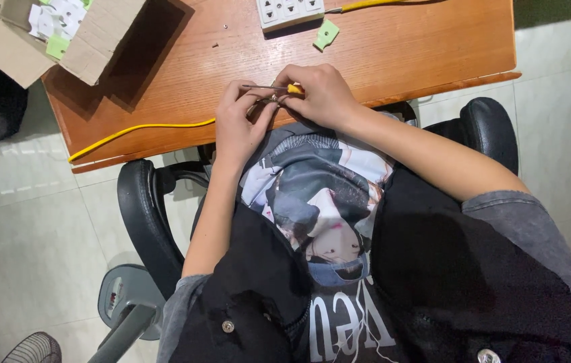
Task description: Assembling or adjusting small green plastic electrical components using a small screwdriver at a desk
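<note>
Both our hands meet at the near edge of the wooden table (393,47), working a small screwdriver.

Our right hand (322,94) is clamped around the thin metal-shafted screwdriver with the yellow handle (279,88), its tip pointing toward our left hand (238,124), whose fingers pinch a small part we cannot make out. A yellow cable (137,129) runs along the table edge; a white socket strip (289,11), a small green plastic piece (326,33) and an open cardboard box (63,33) lie farther back.
</note>
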